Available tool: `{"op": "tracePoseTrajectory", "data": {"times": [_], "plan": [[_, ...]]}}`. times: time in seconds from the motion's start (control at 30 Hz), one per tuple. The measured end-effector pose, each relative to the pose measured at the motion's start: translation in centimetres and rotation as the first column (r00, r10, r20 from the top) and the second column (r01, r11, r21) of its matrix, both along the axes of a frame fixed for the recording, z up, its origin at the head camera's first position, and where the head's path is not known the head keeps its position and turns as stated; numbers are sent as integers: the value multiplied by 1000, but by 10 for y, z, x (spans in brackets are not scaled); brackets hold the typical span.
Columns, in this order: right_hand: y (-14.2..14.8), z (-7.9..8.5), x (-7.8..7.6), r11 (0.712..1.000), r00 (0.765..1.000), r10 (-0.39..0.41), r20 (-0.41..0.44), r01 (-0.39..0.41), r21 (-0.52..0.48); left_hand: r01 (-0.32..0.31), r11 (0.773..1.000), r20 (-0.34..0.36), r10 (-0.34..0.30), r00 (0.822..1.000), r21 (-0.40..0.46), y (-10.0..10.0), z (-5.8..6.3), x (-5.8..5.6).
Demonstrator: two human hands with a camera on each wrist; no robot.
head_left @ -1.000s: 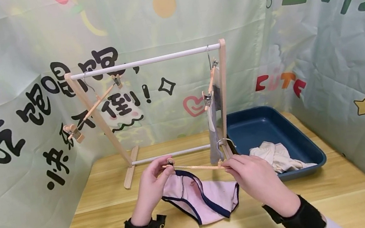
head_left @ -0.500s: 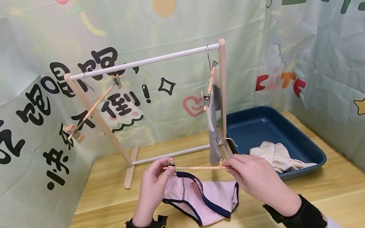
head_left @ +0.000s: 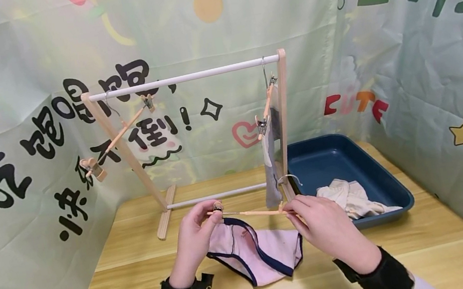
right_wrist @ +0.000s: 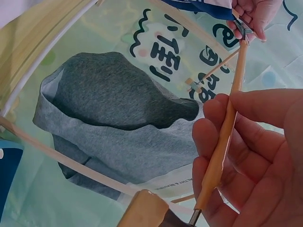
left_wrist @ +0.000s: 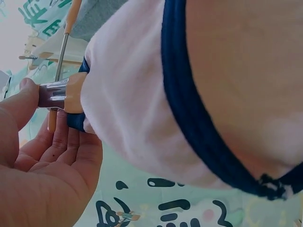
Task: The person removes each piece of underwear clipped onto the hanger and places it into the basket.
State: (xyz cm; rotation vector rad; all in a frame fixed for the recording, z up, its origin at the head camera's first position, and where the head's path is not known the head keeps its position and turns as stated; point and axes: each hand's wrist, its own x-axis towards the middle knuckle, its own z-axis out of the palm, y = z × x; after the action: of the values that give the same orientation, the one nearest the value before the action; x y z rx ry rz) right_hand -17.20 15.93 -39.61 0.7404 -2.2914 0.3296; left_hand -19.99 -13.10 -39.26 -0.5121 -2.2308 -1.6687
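Note:
In the head view, pink briefs (head_left: 271, 254) with navy trim lie partly on the wooden table, one corner raised to a clip hanger (head_left: 256, 213). My left hand (head_left: 196, 236) pinches the hanger's left clip (left_wrist: 59, 94) between thumb and fingers. That clip sits on the briefs' corner in the left wrist view. My right hand (head_left: 322, 218) holds the hanger's wooden bar (right_wrist: 222, 156) near its middle, fingers curled round it. A second clip (right_wrist: 144, 210) shows at the bottom of the right wrist view, with no cloth visible in it.
Behind stands a small wooden rack (head_left: 184, 78). A bare clip hanger (head_left: 124, 128) hangs at its left, and grey underwear (right_wrist: 128, 99) hangs from another at its right. A blue tray (head_left: 331, 141) at the right holds cream cloth (head_left: 351, 199).
My left hand and the hanger have shifted very slightly right, and the hanger's hook has tipped a little the same way. Both holds look the same.

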Motion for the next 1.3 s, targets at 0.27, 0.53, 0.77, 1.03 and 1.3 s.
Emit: {"op": "tracePoseTrajectory", "data": {"times": [0.27, 0.53, 0.77, 1.03, 1.3], "plan": [[0, -1, 0, 1000, 1000, -1, 3, 1, -1, -7, 1000, -22, 7, 1000, -13, 1, 3, 4], [1, -2, -1, 1000, 1000, 3, 16, -3, -10, -21, 999, -55, 18, 998, -48, 4, 3, 5], [4, -3, -2, 1000, 999, 23, 41, -23, -2, -29, 998, -61, 26, 998, -59, 6, 4, 6], [4, 0, -2, 1000, 999, 9, 34, -9, 12, -46, 996, -55, 41, 998, -82, 7, 5, 9], [5, -1, -2, 999, 998, -16, 60, 14, 41, -48, 994, -74, 41, 996, -97, 9, 4, 10]]}}
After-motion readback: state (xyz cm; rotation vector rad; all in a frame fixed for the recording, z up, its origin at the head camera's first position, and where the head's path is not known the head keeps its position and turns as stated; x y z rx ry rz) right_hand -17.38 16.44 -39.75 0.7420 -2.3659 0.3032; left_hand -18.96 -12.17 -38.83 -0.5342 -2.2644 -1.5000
